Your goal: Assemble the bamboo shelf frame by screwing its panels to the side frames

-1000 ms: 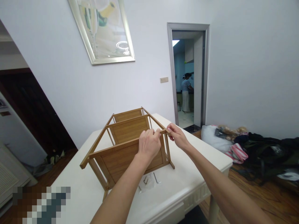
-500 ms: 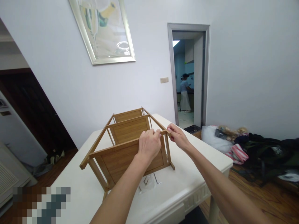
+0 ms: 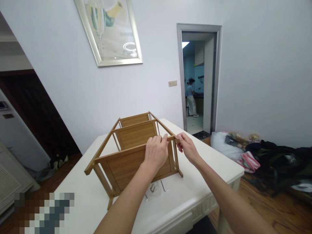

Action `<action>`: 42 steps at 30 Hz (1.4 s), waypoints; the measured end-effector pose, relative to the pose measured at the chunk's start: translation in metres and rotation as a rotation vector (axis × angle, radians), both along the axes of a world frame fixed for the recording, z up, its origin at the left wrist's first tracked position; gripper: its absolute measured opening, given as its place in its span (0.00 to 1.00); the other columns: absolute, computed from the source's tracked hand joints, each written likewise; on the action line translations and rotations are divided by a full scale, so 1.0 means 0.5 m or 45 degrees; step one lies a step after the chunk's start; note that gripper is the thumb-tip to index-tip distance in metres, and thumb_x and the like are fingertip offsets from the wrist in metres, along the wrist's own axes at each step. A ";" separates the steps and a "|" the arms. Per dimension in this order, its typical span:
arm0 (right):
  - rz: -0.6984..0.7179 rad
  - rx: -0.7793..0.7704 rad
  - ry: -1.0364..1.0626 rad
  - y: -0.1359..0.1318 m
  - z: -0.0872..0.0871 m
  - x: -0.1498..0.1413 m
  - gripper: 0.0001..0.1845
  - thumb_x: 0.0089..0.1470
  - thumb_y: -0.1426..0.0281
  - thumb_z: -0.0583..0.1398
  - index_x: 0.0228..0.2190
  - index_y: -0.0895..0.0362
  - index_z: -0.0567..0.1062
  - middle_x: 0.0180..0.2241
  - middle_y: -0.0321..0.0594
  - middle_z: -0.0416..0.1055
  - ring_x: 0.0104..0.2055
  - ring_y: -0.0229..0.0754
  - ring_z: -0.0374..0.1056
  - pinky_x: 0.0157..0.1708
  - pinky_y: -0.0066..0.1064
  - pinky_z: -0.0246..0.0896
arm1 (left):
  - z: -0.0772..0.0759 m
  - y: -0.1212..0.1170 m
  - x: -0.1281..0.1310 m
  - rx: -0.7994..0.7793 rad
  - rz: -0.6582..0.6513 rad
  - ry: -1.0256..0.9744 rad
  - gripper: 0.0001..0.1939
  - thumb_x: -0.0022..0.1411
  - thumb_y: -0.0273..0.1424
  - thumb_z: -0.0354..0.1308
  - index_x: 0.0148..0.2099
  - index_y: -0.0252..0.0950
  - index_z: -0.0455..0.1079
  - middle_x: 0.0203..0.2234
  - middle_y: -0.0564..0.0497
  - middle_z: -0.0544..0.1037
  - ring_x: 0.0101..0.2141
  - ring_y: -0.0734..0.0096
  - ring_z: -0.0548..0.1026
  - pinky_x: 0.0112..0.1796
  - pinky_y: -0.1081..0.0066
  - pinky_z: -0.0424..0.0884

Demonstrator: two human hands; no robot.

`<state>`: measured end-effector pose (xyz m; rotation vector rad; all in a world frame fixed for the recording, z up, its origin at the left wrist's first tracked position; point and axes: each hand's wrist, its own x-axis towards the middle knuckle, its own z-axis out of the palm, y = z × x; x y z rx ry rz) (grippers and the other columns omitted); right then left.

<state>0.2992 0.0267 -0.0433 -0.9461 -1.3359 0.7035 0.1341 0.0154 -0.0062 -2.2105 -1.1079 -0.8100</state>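
A brown wooden shelf rack [image 3: 129, 164] with three panels lies on its side on the white table [image 3: 195, 185]. My left hand [image 3: 157, 149] is closed over the upper edge of the nearest panel, close to its right corner. At that corner my right hand [image 3: 187, 146] pinches from the outer side, by the end of the rack's leg; whether a small part is between its fingertips is hidden. Below the rack lie an L-shaped hex key [image 3: 164, 186] and a clear plastic bag [image 3: 156, 190] with several small screws [image 3: 152, 188].
A framed picture [image 3: 114, 32] hangs on the wall. Through the doorway [image 3: 180, 78] a person [image 3: 191, 97] stands at a counter in another room. Clothes and bags [image 3: 270, 162] are heaped on the floor at the right. A dark door [image 3: 31, 107] is at the left.
My right hand has shifted slightly right at the corner, and its fingers have moved a little. The left hand stays on the panel edge. The person in the doorway has changed posture.
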 end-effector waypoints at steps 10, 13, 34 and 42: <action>-0.473 0.234 -0.299 -0.047 -0.164 -0.044 0.16 0.62 0.57 0.52 0.45 0.54 0.67 0.42 0.45 0.67 0.43 0.47 0.65 0.43 0.43 0.65 | -0.055 -0.018 -0.093 0.232 -0.037 -0.108 0.23 0.64 0.25 0.52 0.61 0.32 0.62 0.48 0.40 0.74 0.50 0.56 0.71 0.51 0.57 0.65; -0.440 0.164 -0.333 -0.049 -0.204 -0.045 0.16 0.59 0.59 0.56 0.45 0.54 0.64 0.43 0.45 0.66 0.42 0.46 0.66 0.43 0.45 0.67 | -0.087 -0.032 -0.159 0.324 -0.006 -0.163 0.25 0.63 0.24 0.52 0.62 0.34 0.61 0.53 0.39 0.72 0.56 0.54 0.67 0.56 0.54 0.62; -0.369 0.157 -0.839 -0.027 -0.266 -0.035 0.16 0.63 0.63 0.47 0.45 0.54 0.69 0.47 0.49 0.67 0.46 0.48 0.69 0.46 0.44 0.68 | -0.276 -0.051 -0.430 -1.142 -0.060 -1.697 0.30 0.40 0.46 0.71 0.42 0.33 0.71 0.40 0.43 0.81 0.43 0.53 0.78 0.46 0.59 0.73; -0.616 0.043 -0.751 0.013 -0.285 -0.012 0.16 0.62 0.63 0.44 0.39 0.55 0.68 0.39 0.48 0.68 0.41 0.50 0.67 0.43 0.46 0.65 | -0.271 -0.038 -0.369 -1.196 -0.204 -1.572 0.26 0.45 0.46 0.68 0.42 0.32 0.73 0.39 0.43 0.81 0.42 0.56 0.78 0.47 0.62 0.72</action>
